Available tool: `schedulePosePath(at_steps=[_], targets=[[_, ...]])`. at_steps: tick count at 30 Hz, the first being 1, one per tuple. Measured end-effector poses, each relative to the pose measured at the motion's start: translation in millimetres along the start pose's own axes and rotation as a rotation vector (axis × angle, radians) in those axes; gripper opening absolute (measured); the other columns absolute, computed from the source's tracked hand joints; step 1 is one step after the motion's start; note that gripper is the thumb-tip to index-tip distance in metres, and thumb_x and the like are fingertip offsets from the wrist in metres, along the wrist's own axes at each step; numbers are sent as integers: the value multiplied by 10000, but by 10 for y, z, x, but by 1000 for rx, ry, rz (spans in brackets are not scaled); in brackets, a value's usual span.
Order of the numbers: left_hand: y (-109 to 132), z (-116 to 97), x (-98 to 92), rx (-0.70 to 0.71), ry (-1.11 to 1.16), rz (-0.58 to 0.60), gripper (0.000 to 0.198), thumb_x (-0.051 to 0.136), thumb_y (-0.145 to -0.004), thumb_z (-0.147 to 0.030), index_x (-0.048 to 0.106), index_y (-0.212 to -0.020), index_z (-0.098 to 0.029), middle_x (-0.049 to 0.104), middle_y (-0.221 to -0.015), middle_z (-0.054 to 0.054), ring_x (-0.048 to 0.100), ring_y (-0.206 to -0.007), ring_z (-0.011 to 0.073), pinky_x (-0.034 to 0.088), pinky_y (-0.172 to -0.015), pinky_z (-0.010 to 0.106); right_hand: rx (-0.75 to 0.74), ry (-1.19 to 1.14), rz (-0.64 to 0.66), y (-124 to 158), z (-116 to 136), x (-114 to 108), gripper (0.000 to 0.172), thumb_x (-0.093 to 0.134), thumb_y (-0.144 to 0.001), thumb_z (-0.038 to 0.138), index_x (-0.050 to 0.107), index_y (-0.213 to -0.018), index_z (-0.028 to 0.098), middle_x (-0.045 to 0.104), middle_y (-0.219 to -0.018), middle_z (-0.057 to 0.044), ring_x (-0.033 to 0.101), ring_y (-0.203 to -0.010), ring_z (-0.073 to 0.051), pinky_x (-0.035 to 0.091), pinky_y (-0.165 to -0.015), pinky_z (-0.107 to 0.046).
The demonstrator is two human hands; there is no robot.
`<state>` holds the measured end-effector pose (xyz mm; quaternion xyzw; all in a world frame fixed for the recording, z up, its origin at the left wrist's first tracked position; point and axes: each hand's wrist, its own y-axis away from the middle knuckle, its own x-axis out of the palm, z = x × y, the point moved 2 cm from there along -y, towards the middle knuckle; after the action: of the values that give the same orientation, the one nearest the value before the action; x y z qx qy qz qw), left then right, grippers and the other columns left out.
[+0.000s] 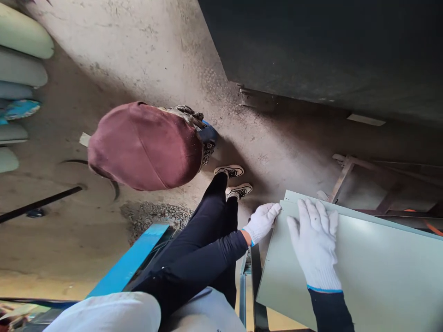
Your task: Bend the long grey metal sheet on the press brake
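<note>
Two overlapping, glossy grey-green flat sheets [387, 267], probably stiff, slick. White-gloved left grip [260, 224] pinches a corner; white-gloved right grip [315, 246] lies spread. Best hold: opposite edges.

A workshop, from its grimy concrete floor [166, 60], metal frame [341, 181], flat sheets [380, 267].

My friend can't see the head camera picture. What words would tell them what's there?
A white-gloved right hand lies spread on pale green panels, while the gloved left hand touches their edge near a corner. Beyond are a scuffed floor and a rounded maroon fabric shape.
</note>
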<state>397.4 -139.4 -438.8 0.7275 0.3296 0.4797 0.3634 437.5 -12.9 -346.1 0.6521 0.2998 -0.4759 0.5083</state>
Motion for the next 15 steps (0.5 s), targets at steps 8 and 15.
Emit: schedulePosePath(at_steps=[8,15], targets=[[-78,88,32,116,-107,-70,573,510,-866,-719,577,-869,-150,572,-824,37,470,-769,152,400,-753,284,-17,53,88,59,-11,-30,527,517,-1011,342,464,-1460,72,560,-1439,-160,465,-1351,-361,243,-1203,-631],[-57,28,8,173,-201,-37,465,436,-954,-598,551,-836,-163,542,-788,22,460,-752,146,394,-742,277,15,42,135,-27,38,-129,508,510,-1004,365,487,-1408,57,596,-1367,-194,482,-1318,-360,198,-1202,-661]])
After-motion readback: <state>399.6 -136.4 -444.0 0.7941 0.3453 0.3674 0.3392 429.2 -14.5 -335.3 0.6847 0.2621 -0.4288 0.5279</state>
